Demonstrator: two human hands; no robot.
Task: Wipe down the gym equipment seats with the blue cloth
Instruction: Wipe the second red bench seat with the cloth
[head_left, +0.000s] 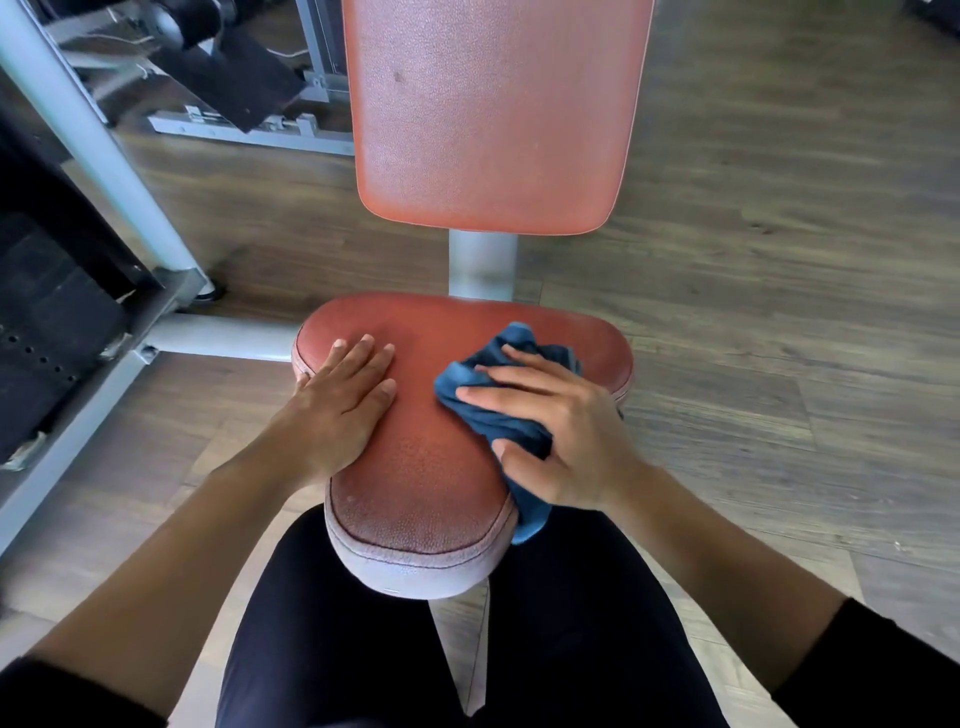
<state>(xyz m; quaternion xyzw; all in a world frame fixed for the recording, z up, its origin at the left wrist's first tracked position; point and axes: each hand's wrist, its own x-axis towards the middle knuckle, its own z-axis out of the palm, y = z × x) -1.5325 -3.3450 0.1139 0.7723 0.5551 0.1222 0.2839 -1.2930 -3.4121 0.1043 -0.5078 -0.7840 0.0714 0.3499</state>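
Note:
A worn red padded seat (431, 467) with pale grey edging sits right in front of me, between my legs. Behind it rises a red backrest (493, 114) on a grey post (483, 265). My left hand (343, 405) rests flat on the seat's left side, fingers straight. My right hand (556, 431) presses a bunched blue cloth (498, 421) onto the seat's right side, thumb and fingers curled round it. One end of the cloth hangs over the seat's right edge.
A grey steel machine frame (104, 156) slants down on the left, with a black weight stack (47, 332) beside it. A grey crossbar (218, 338) joins the seat from the left. Wood-look flooring (779, 260) spreads to the right.

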